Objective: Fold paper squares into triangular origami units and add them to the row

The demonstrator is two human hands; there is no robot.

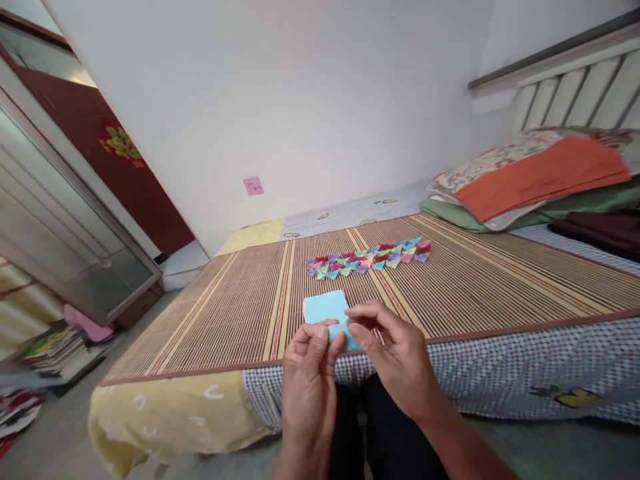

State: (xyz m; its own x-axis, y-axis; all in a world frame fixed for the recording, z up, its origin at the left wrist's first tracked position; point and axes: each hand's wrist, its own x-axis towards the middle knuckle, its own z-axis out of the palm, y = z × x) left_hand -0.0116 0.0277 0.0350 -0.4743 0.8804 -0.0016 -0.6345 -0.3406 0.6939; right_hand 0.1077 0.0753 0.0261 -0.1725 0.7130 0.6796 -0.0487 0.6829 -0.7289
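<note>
Between my two hands, just over the bed's front edge, is a small folded piece of light blue paper [352,341]. My left hand [311,373] pinches its left side between thumb and fingers. At the paper's upper right, my right hand [397,353] has its thumb and index finger closed on the edge. Behind the fingers, a stack of square light blue paper [325,306] lies on the striped mat [240,307]. Farther back, several small folded paper pieces [367,259] in many colours stand in rows.
Folded bedding with an orange cloth [545,175] sits at the right rear. A radiator [580,93] is on the wall behind it. Left of the bed are a glass-panelled door [65,227] and a pile of magazines [55,350]. A checkered sheet [505,363] hangs over the front edge.
</note>
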